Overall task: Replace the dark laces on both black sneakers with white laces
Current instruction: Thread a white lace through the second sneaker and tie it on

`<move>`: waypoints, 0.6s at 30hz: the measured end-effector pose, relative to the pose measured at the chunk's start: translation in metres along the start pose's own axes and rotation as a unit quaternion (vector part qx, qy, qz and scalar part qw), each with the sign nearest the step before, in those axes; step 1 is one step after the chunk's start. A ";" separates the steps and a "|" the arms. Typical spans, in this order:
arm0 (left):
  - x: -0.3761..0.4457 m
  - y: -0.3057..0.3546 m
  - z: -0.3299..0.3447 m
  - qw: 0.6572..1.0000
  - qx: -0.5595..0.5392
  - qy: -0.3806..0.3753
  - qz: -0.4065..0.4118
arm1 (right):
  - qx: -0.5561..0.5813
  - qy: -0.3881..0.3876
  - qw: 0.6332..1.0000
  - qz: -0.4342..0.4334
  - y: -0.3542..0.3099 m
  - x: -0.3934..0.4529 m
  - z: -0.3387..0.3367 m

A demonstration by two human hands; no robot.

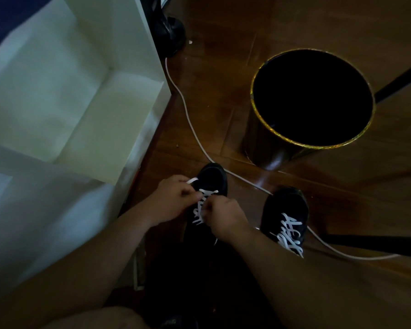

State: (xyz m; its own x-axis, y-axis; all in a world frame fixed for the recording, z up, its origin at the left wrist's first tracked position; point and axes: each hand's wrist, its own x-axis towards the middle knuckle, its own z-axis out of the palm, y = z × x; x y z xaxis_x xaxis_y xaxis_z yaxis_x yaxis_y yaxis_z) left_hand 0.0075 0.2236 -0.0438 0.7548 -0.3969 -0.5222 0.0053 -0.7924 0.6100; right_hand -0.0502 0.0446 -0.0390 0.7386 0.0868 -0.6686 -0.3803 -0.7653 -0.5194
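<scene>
- Evidently the lacing is near its end: the right sneaker (pixel 285 217) already wears white.
- Both hands, left hand (pixel 173 198) and right hand (pixel 223 216), pinch the white lace (pixel 199 210) on the left sneaker (pixel 211 179), near the bin (pixel 365 129).
- Next, likely: draw ends even, then tie.

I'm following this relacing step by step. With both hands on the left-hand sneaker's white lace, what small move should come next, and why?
Probably draw the white lace snug with both hands. The left hand and right hand each pinch it over the near sneaker, whose crossings look uneven, while the other sneaker already looks fully laced.
</scene>
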 end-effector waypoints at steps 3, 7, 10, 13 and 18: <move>0.008 0.010 0.003 0.998 -0.038 0.034 0.030 | -0.012 -0.021 0.999 -0.021 -0.005 -0.004 0.000; 0.007 0.009 0.011 0.979 0.051 0.197 -0.005 | 0.157 -0.006 0.988 0.009 0.009 0.000 0.009; -0.005 0.008 0.020 0.958 0.009 0.284 -0.016 | 0.261 -0.019 0.965 -0.007 0.012 -0.004 0.007; -0.021 0.002 0.042 0.995 -0.057 0.074 -0.026 | 0.260 -0.016 0.965 0.020 0.013 -0.003 0.008; -0.036 -0.007 0.061 0.994 -0.089 0.048 -0.048 | 0.304 0.021 0.951 0.040 0.016 0.002 0.015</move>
State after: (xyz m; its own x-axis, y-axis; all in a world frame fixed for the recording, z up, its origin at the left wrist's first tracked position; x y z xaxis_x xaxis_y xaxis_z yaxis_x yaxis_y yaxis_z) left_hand -0.0596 0.2148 -0.0658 0.8039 -0.2715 -0.5291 0.1896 -0.7263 0.6608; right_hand -0.0635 0.0420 -0.0567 0.7106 0.0080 -0.7035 -0.6786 -0.2561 -0.6884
